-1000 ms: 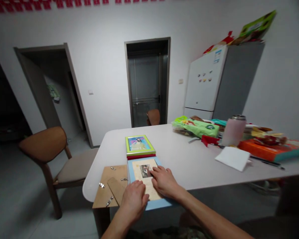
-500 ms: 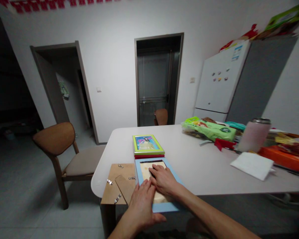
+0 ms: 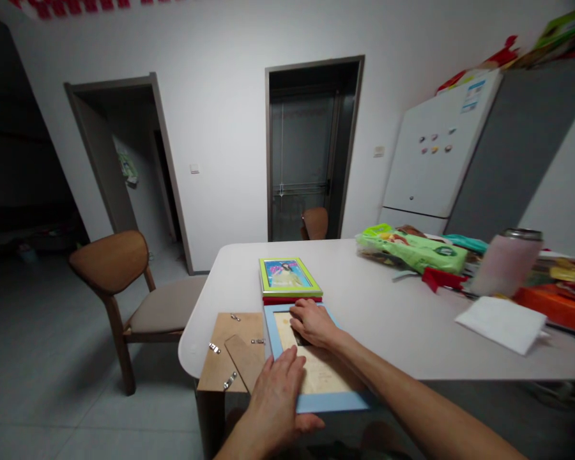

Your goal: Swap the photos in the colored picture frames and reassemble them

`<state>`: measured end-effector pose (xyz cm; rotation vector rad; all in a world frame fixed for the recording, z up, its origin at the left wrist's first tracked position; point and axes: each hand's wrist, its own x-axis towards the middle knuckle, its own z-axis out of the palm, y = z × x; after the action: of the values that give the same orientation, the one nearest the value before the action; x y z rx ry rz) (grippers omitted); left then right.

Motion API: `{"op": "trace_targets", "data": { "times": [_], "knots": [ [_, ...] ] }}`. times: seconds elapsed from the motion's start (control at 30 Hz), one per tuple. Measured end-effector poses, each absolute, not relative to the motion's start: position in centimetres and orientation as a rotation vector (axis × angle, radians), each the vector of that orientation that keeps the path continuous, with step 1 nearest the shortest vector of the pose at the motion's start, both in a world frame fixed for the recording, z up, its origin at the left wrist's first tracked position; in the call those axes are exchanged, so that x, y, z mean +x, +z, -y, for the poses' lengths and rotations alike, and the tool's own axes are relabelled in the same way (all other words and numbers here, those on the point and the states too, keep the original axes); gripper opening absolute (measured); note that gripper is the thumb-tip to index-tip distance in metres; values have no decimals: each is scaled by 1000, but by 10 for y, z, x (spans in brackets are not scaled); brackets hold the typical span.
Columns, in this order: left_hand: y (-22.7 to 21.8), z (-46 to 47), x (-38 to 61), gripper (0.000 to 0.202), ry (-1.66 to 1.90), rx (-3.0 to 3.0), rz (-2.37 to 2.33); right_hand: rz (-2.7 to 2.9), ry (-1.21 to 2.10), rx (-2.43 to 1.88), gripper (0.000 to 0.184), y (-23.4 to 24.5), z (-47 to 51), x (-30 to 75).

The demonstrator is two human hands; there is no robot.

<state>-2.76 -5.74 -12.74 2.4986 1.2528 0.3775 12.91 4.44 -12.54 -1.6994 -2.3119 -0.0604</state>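
A light blue picture frame [image 3: 333, 402] lies on the near edge of the table, with a cream sheet [image 3: 323, 377] inside its border. My left hand [image 3: 278, 390] rests at the frame's near left side, fingers flat over the border and sheet, thumb spread out by the near edge. On the far part of the sheet lies my right hand [image 3: 315, 324], fingers stretched and slightly bent, pressing down. A small dark patch shows beneath its fingers. To the left is a brown backing board [image 3: 249, 328] with metal clips and a stand leg, partly covered by my left hand.
Beyond the blue frame, a green picture frame [image 3: 290, 291] lies on something red. At the right of the white table [image 3: 354, 306] are a green packet [image 3: 416, 251], a pink bottle [image 3: 508, 262], white tissue [image 3: 501, 322] and an orange box [image 3: 546, 306]. A chair [image 3: 108, 262] stands left.
My right hand has slid toward the far end of the blue frame. The dark strip at the sheet's far edge is now largely covered in cream. My left hand stays nearly in place.
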Motion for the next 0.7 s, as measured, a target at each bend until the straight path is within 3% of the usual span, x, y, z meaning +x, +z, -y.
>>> {"op": "trace_targets", "data": {
  "times": [0.13, 0.33, 0.5, 0.6, 0.7],
  "knots": [
    [-126, 57, -29, 81, 383, 2490, -1284, 2305, -88, -1707, 29, -130, -39, 124],
    [-122, 61, -30, 56, 380, 2569, -1203, 2242, -124, -1679, 35, -135, -31, 123],
    [-115, 66, -42, 65, 355, 2535, -1206, 2241, 2, -1634, 32, -123, -18, 110],
    [-124, 64, -81, 70, 411, 2510, -1395, 2265, 72, -1508, 34, -116, 2, 83],
    [-148, 51, -132, 59, 626, 2427, -1786, 2360, 118, -1379, 36, -117, 22, 48]
  ]
}}
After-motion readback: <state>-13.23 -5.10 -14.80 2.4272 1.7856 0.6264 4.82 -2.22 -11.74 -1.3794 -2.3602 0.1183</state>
